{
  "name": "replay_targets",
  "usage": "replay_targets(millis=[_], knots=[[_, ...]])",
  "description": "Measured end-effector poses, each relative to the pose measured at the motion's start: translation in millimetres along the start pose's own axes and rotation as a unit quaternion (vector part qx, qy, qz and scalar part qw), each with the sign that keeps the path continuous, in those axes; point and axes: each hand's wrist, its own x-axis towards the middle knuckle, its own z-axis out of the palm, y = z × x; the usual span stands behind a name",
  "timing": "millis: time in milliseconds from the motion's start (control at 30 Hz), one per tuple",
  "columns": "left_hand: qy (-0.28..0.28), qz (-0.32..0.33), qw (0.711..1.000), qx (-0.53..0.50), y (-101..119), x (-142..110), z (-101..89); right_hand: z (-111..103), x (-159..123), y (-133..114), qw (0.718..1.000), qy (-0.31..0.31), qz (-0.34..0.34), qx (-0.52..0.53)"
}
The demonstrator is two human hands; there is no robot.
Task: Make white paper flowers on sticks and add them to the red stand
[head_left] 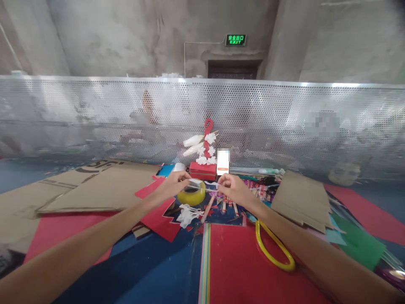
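Note:
Both my arms reach forward over a blue table. My left hand [172, 184] and my right hand [232, 188] are closed in pinches, and between them runs a thin clear strip [202, 186] that looks like tape. Just under the strip lies a yellow tape roll [191, 197]. A white paper flower [187, 214] and a thin pink stick [208, 207] lie below the roll. Behind my hands stands a red box [203, 171] with a red upright piece carrying white flowers [209, 145].
Brown cardboard sheets [91, 188] lie at the left and another [300, 198] at the right. Red paper [253, 266], a yellow loop [274, 247], green paper [357, 242] and several small sticks lie around. A perforated metal screen [95, 118] closes off the far edge.

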Motion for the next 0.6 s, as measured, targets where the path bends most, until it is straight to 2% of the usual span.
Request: replay_targets(millis=[167, 300, 433, 600], knots=[[0.044, -0.022, 0.997, -0.053, -16.1, 9.2, -9.8, -16.0, 6.4, 7.9, 0.999, 0.030, 0.020, 0.018], [0.058, -0.019, 0.994, -0.087, -14.1, 7.0, -11.3, -29.1, 10.9, 13.1, 0.996, 0.069, 0.051, 0.038], [0.037, 0.016, 0.999, -0.028, -3.8, 1.7, -10.5, -37.7, 13.6, 15.2, 0.995, 0.079, 0.023, 0.051], [0.027, 0.058, 0.997, 0.042, 9.2, -2.8, -7.8, -42.8, 12.2, 6.2, 0.997, 0.044, -0.003, 0.066]])
